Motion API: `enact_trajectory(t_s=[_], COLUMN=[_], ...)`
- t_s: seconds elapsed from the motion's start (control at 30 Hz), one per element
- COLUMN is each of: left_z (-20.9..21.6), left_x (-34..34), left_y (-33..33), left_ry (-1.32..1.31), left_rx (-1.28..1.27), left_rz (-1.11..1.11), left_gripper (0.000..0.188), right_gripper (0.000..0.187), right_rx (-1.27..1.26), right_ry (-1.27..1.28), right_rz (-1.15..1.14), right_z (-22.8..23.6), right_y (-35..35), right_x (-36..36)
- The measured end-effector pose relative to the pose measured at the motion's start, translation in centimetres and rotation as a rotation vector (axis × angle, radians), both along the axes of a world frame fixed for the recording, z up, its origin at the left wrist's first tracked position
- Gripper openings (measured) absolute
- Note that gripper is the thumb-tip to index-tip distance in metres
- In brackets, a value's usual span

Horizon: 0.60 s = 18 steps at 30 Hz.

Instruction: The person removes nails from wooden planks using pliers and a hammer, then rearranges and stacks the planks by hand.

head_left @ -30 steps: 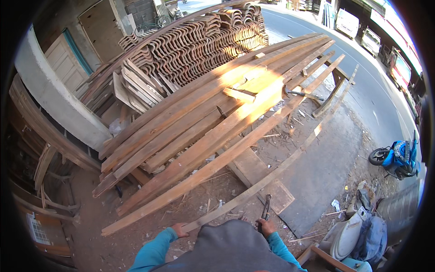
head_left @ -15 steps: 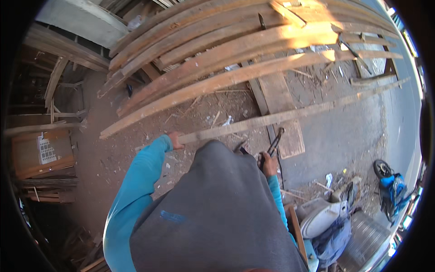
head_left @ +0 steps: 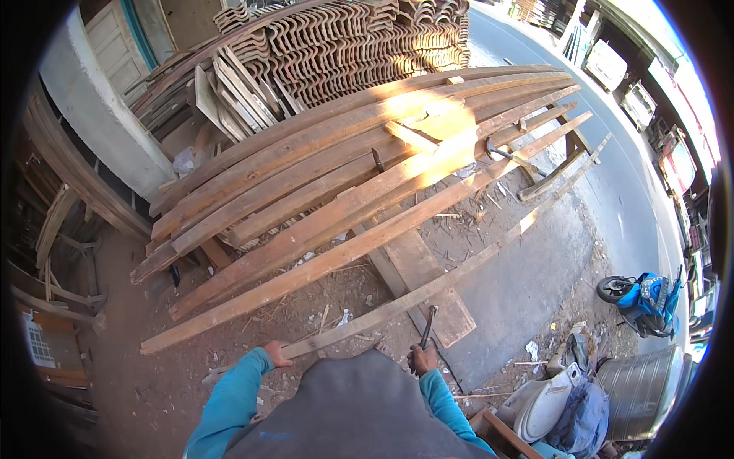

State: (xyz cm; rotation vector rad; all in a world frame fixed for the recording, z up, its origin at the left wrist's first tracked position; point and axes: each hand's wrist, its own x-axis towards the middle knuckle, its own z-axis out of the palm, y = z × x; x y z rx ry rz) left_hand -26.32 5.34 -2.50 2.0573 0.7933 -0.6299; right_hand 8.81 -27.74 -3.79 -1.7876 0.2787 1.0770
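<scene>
My left hand [head_left: 277, 354] is closed around the near end of a long, narrow wooden batten [head_left: 397, 304]. The batten slants away to the right, toward the road. My right hand [head_left: 421, 359] grips a pair of dark pincers [head_left: 430, 325], with the jaws pointing up and away just short of the batten. Beyond the batten lie several long brown beams [head_left: 306, 277], side by side. On them at the right rests a hammer [head_left: 516, 158], and a dark metal piece [head_left: 378, 160] stands up between two beams.
A flat board [head_left: 428, 283] lies under the batten on littered ground. Stacked roof tiles [head_left: 344, 57] stand at the back. To the right are a blue motorbike [head_left: 646, 302], a white toilet bowl [head_left: 539, 409] and a ribbed metal drum [head_left: 638, 390]. A road [head_left: 527, 61] runs behind.
My view has tilted up and outward, bringing the tiles and road into sight. Both hands keep their holds, on the batten and the pincers.
</scene>
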Motion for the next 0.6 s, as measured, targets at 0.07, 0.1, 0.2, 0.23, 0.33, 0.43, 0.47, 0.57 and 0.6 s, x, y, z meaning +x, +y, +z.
enact_trajectory(t_s=[0.07, 0.1, 0.2, 0.23, 0.33, 0.43, 0.47, 0.57, 0.6], left_z=[-1.1, -1.3, -2.1, -2.4, -2.0, -3.9, -4.8, 0.7, 2.0], left_x=[0.0, 0.3, 1.0, 1.0, 1.6, 0.3, 0.0, 1.1, 1.4], left_y=[1.1, 1.6, 2.7, 3.1, 3.0, 1.6, 1.2, -1.2, -1.3], left_ry=[-0.092, -0.094, 0.016, 0.010, 0.013, -0.027, -0.087, -0.042, -0.046], left_rx=[0.002, 0.004, -0.117, -0.090, -0.074, -0.049, -0.018, 0.204, 0.198], left_rz=[-0.042, -0.047, 0.048, 0.003, -0.040, 0.001, 0.033, 0.006, 0.003], left_gripper=[0.061, 0.061, 0.066, 0.066, 0.067, 0.063, 0.059, 0.055, 0.055], right_gripper=[0.019, 0.019, 0.018, 0.017, 0.022, 0.027, 0.029, 0.047, 0.048], right_rx=[0.018, 0.033, 0.082, 0.109, 0.200, 0.415, 0.517, 0.836, 0.971], right_ry=[-0.007, -0.009, -0.097, -0.142, -0.323, -0.722, -0.892, -1.377, -1.535], right_rz=[-0.028, -0.059, -0.161, -0.221, -0.285, -0.404, -0.478, -0.553, -0.530], right_z=[0.1, 0.3, 2.1, 3.6, 11.5, 23.9, 27.5, 36.6, 39.7], right_y=[0.5, 0.9, 2.0, 2.6, 5.0, 7.6, 7.8, 5.1, 3.6], right_x=[0.0, -0.1, -0.3, -0.5, -0.2, -0.2, -0.1, -0.6, -1.4])
